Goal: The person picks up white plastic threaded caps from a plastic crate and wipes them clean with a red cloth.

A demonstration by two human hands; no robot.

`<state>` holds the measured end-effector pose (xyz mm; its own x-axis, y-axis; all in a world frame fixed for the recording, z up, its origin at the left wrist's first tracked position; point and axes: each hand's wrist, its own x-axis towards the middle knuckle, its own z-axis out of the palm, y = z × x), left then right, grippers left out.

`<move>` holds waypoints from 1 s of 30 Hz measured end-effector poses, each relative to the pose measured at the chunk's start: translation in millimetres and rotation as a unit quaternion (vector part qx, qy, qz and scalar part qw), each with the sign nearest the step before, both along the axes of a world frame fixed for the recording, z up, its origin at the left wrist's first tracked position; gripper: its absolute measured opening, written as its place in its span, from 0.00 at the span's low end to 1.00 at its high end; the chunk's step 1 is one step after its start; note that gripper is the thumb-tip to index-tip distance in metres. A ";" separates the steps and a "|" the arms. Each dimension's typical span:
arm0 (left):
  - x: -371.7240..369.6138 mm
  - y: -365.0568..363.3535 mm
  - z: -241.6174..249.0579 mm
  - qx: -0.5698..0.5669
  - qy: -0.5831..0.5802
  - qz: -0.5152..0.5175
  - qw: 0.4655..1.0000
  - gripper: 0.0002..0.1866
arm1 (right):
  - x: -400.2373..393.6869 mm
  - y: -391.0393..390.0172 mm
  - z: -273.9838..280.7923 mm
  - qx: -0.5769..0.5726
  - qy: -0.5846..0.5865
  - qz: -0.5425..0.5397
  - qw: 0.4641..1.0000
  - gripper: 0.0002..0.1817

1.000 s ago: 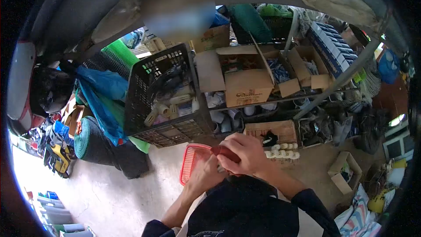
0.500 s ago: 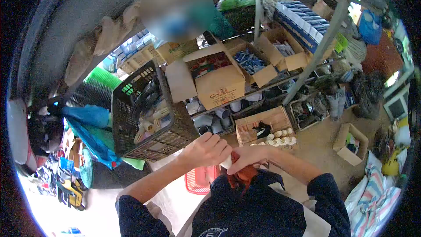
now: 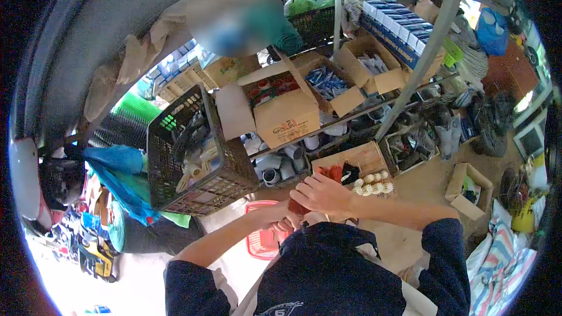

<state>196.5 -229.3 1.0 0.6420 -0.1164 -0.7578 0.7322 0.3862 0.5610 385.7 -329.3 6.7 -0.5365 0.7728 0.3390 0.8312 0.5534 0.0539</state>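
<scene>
Both my hands are close together in front of my chest. My right hand [image 3: 319, 194] is closed over a limp reddish-orange piece of material [image 3: 297, 206], part of which shows between the hands. More of the same colour appears beyond the right knuckles, overlapping the cardboard box. My left hand [image 3: 274, 218] is lower and to the left, its fingers curled against the lower end of that material. Just ahead, the cardboard box [image 3: 366, 155] carries several cream ridged round pieces [image 3: 374, 182] and a black limp item [image 3: 350, 172].
A red plastic basket [image 3: 257, 244] sits below my left forearm. At the left is a black crate [image 3: 193, 190] of mixed parts. Open cartons [image 3: 288, 123] line the shelf ahead, above grey pipe fittings [image 3: 285, 167]. A slanted metal post [image 3: 417, 76] crosses the right side. A small open carton [image 3: 468, 190] lies on the floor.
My left hand has moved down, and my right hand has come up over it. The reddish material, earlier hanging against my chest, now shows between and beyond the hands. The white piece is out of sight.
</scene>
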 end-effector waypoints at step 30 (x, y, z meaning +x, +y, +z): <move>-57.2 -32.2 4.6 0.786 -0.153 -0.024 0.598 0.13 | -23.8 18.6 -15.7 -0.638 0.631 -0.162 0.410 0.33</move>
<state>139.3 -261.6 5.6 0.8029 0.5622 0.1984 0.4914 -0.8125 0.3135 362.0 -310.6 -9.0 -0.3538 0.7148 -0.6032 -0.2083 -0.6890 -0.6942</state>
